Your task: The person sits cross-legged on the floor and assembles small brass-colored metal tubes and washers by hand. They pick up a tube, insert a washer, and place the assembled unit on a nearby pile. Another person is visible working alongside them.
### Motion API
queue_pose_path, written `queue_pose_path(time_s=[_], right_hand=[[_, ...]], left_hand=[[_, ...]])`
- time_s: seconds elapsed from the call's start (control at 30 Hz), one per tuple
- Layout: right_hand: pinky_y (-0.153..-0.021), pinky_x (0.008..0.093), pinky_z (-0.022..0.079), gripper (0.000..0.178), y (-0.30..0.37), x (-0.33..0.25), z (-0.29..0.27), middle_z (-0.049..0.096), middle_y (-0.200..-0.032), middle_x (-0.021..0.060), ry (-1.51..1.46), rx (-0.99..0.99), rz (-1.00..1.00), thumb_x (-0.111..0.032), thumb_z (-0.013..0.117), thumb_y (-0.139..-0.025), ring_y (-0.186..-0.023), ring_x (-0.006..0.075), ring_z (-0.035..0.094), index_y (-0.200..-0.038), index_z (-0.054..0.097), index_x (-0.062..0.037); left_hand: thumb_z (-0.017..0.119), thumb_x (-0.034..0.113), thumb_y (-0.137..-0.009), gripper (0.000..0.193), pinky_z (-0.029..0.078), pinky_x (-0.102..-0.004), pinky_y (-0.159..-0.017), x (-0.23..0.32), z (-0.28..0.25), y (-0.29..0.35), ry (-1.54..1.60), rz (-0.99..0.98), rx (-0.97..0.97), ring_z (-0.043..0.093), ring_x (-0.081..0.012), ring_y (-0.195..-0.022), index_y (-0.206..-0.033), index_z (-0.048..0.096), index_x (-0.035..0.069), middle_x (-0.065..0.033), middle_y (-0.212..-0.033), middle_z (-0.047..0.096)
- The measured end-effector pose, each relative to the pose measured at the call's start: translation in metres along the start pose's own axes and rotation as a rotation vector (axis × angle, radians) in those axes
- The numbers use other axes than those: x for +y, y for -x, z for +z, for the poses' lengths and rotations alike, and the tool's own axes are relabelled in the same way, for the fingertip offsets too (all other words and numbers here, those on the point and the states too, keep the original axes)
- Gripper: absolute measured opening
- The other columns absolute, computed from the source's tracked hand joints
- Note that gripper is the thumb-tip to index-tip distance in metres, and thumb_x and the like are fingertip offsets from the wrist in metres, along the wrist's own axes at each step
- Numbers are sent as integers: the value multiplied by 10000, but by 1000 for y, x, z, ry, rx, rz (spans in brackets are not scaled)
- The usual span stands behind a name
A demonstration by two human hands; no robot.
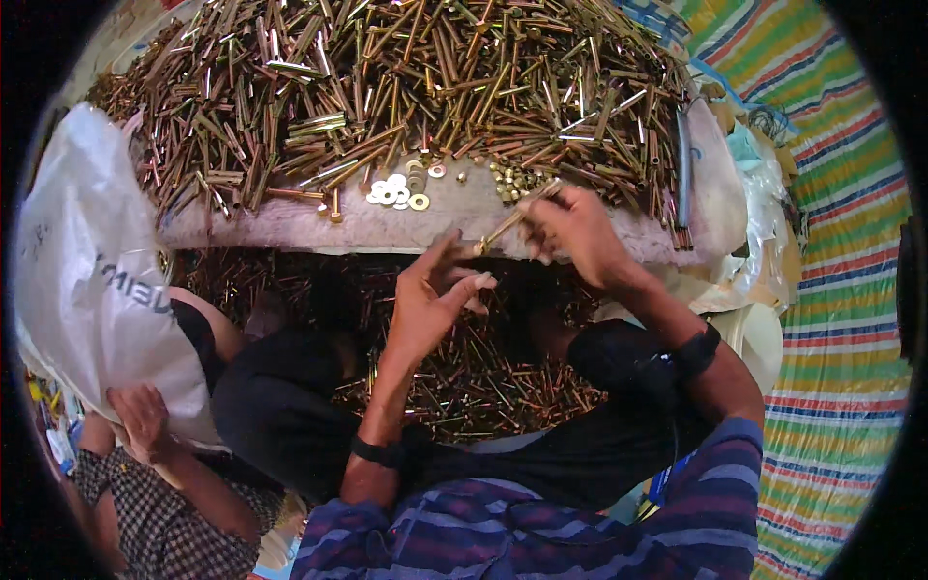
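A slim brassy metal rod is being gripped near its upper end by the right hand, and it is being held at a slant, its lower end being pointed toward the left hand. The left hand is being held loosely parted, with a gap between thumb and forefinger, close to that lower end (whether the rod is being touched there cannot be told). Just to the left of the right hand, small brassy nuts are being borne by the cloth-covered worktop, while a cluster of flat washers is being borne beyond the left hand. Farther from both hands, a broad heap of metal rods is being supported by the same worktop. Well to the left of the left hand, another person's hand is being seen at the lower edge of a white sack.
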State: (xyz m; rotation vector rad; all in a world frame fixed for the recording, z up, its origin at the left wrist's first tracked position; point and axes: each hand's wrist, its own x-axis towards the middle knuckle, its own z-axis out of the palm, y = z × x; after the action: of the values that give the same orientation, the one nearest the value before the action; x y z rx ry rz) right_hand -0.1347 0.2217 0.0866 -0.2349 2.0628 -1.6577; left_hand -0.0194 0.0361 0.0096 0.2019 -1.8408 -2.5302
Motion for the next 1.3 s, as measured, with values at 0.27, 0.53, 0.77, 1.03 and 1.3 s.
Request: queue_pose_path(time_s=[0.27, 0.53, 0.77, 1.03, 1.3], right_hand=[[-601, 353, 531, 246, -18, -26, -1, 703, -777, 140, 551, 88, -473, -221, 655, -956, -623, 182, 676, -996, 682, 20], [-778, 434, 530, 350, -28, 0, 18, 717, -887, 232, 742, -28, -183, -275, 629, -946, -822, 288, 699, -1038, 686, 58], [-618, 364, 546, 342, 1, -12, 33, 713, -779, 115, 524, -130, -34, -283, 637, -960, -632, 168, 664, -1016, 698, 49], [-624, 352, 535, 352, 29, -8, 45, 696, -744, 164, 516, -247, -2, -307, 692, -925, -656, 153, 646, -1035, 700, 28], [-824, 454, 554, 308, 5, 16, -21, 725, -981, 208, 932, 14, -443, -222, 654, -901, -903, 376, 708, -1106, 698, 5]], left_hand=[[653, 48, -963, 525, 515, -255, -505, 3, -9, -2, -33, -112, 143, 664, -144, -715, -1431, 460, -93, -158, -1152, 677], [684, 109, -962, 495, 505, -263, -482, 6, -21, 0, -86, -114, 149, 653, -134, -669, -1394, 517, -64, -127, -1096, 695], [668, 100, -965, 507, 493, -251, -493, 11, -11, 7, -125, -30, 63, 638, -112, -666, -1425, 505, -38, -107, -1026, 697], [617, 106, -1000, 276, 479, -255, -481, 13, -16, 16, -260, -119, -138, 589, -94, -551, -1239, 659, -26, -34, -697, 641], [608, 124, -1010, 219, 461, -261, -453, 10, -18, 15, -209, -159, -31, 566, -85, -505, -1141, 696, -28, -17, -627, 600]])
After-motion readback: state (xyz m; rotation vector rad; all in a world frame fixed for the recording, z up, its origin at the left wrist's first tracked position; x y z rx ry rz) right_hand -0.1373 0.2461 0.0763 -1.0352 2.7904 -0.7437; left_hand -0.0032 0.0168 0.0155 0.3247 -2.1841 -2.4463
